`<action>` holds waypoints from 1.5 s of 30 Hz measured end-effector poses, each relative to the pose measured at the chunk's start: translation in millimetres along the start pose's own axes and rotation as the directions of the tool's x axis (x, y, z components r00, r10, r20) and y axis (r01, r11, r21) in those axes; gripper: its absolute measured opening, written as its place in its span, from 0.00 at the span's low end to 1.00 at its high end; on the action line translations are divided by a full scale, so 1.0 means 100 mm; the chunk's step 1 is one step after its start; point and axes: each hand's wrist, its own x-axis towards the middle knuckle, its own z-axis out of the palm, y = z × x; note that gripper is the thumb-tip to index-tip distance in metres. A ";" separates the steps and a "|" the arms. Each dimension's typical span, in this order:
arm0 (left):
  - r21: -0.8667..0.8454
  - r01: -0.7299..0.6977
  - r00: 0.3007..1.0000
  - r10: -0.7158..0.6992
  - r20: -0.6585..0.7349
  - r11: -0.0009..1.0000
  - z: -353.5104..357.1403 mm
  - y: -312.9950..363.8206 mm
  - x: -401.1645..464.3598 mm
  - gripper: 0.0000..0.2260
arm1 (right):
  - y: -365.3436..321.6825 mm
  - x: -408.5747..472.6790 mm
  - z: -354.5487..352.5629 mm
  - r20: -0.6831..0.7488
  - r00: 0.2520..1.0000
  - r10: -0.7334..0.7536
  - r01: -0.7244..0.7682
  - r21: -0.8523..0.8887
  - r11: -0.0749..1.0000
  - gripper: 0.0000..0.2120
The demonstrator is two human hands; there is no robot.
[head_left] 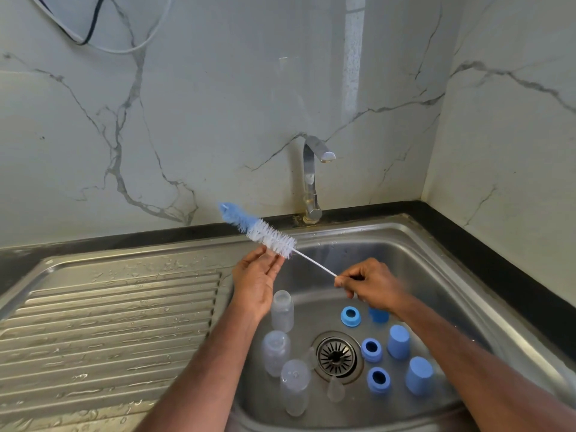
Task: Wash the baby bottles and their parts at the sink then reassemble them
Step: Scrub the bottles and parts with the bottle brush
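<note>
My right hand (372, 283) pinches the thin white handle of a bottle brush (263, 233) with blue and white bristles, held above the sink and pointing up to the left. My left hand (257, 277) is flat, palm up, its fingertips touching the white bristles. In the steel sink (389, 241) lie three clear bottles (282, 310) on the left. Blue screw rings (351, 316), blue caps (398, 342) and clear teats (336, 389) are scattered around the drain (337, 356).
A chrome tap (313, 179) stands at the back of the sink, with no water running. A wet ribbed draining board (109, 316) stretches to the left. Marble walls close the back and right. Cables (90, 23) hang at the upper left.
</note>
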 end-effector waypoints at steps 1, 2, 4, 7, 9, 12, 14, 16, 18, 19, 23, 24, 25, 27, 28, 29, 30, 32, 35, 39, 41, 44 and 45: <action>0.038 0.005 0.999 -0.007 0.039 0.999 0.01 -0.01 -0.03 0.06 | -0.01 0.01 0.05 -0.014 1.000 -0.002 0.001 -0.018 1.000 0.06; 0.065 0.011 0.998 -0.015 0.066 0.998 0.03 -0.03 -0.07 0.06 | -0.03 0.03 0.10 -0.046 0.999 -0.004 0.003 -0.018 1.000 0.06; 0.057 0.032 0.997 -0.036 0.070 0.998 0.08 -0.07 -0.09 0.06 | -0.06 0.06 0.14 -0.117 0.993 -0.004 0.007 0.018 1.000 0.05; -0.036 0.052 0.998 -0.050 0.041 0.998 0.07 -0.02 -0.05 0.07 | -0.03 0.03 0.02 -0.070 0.997 0.027 -0.017 0.138 0.990 0.07; -0.041 0.040 0.998 -0.038 0.039 0.998 0.03 0.01 -0.02 0.07 | 0.02 -0.02 -0.05 0.034 0.998 0.048 -0.052 0.152 0.987 0.07; 0.011 0.028 0.998 -0.029 0.049 1.000 0.03 0.00 -0.03 0.07 | 0.00 0.00 0.04 0.011 0.999 0.053 -0.053 0.067 0.996 0.08; 0.007 0.022 0.998 -0.022 0.061 1.000 0.05 -0.01 -0.04 0.09 | -0.04 0.04 0.15 -0.069 0.997 0.035 -0.033 0.030 0.999 0.07; -0.001 -0.005 0.999 0.005 0.051 1.000 0.04 -0.02 -0.02 0.12 | -0.05 0.07 0.23 -0.094 0.995 0.035 -0.032 0.023 0.999 0.08; 0.017 -0.034 0.999 0.034 0.016 0.999 0.02 -0.04 -0.01 0.12 | -0.03 0.08 0.24 -0.082 0.996 0.034 -0.033 0.006 0.999 0.09; 0.029 -0.044 0.999 0.044 -0.007 0.999 0.01 -0.05 0.00 0.11 | -0.03 0.07 0.22 -0.076 0.997 0.028 -0.028 -0.005 1.000 0.09; -0.020 -0.051 0.998 0.050 -0.049 0.998 -0.03 -0.01 0.04 0.08 | 0.00 0.08 0.07 -0.131 0.991 0.027 -0.032 -0.039 0.999 0.07; -0.038 -0.045 0.998 0.043 -0.047 0.998 -0.06 0.01 0.07 0.05 | 0.02 0.09 0.03 -0.144 0.989 0.033 -0.039 -0.039 0.998 0.08; -0.042 -0.037 0.999 0.036 -0.038 0.998 -0.08 0.04 0.07 0.04 | 0.05 0.08 0.00 -0.144 0.989 0.037 -0.042 -0.032 0.999 0.08; -0.007 -0.018 1.000 0.018 -0.005 1.000 -0.09 0.04 0.06 0.04 | 0.06 0.04 -0.03 -0.093 0.995 0.035 -0.036 -0.010 0.999 0.07; 0.037 -0.011 1.000 0.010 0.026 0.999 -0.09 0.03 0.05 0.04 | 0.04 0.02 -0.02 -0.061 0.998 0.031 -0.031 -0.008 0.999 0.06; 0.096 -0.012 0.998 0.006 0.066 0.995 -0.07 0.00 0.04 0.04 | 0.01 0.02 0.02 -0.044 0.999 0.025 -0.025 -0.010 1.000 0.06; 0.161 -0.020 0.994 0.002 0.110 0.987 -0.06 -0.03 0.02 0.05 | -0.01 0.02 0.07 -0.050 0.999 0.018 -0.019 -0.010 1.000 0.07; 0.246 -0.038 0.983 -0.008 0.185 0.968 -0.02 -0.10 -0.01 0.07 | -0.06 0.05 0.17 -0.116 0.993 0.008 -0.008 0.002 1.000 0.06; 0.201 -0.032 0.983 -0.005 0.184 0.979 0.02 -0.13 -0.02 0.06 | -0.10 0.06 0.15 -0.194 0.981 0.006 0.001 0.034 0.999 0.06; 0.057 -0.008 0.998 0.004 0.070 0.998 -0.02 -0.02 0.03 0.06 | -0.04 0.00 -0.04 -0.030 0.997 0.069 -0.065 0.110 0.992 0.07; 0.105 -0.008 0.997 -0.001 0.083 0.994 -0.03 -0.01 0.03 0.05 | -0.03 -0.01 0.00 0.031 0.997 0.076 -0.077 0.038 0.996 0.09; 0.250 -0.037 0.985 -0.007 0.173 0.968 -0.03 -0.09 0.01 0.06 | -0.07 0.03 0.14 -0.072 0.997 0.039 -0.038 0.017 0.999 0.08; 0.274 -0.046 0.981 -0.009 0.195 0.961 -0.02 -0.12 0.01 0.07 | -0.09 0.04 0.17 -0.108 0.994 0.026 -0.023 0.025 0.999 0.08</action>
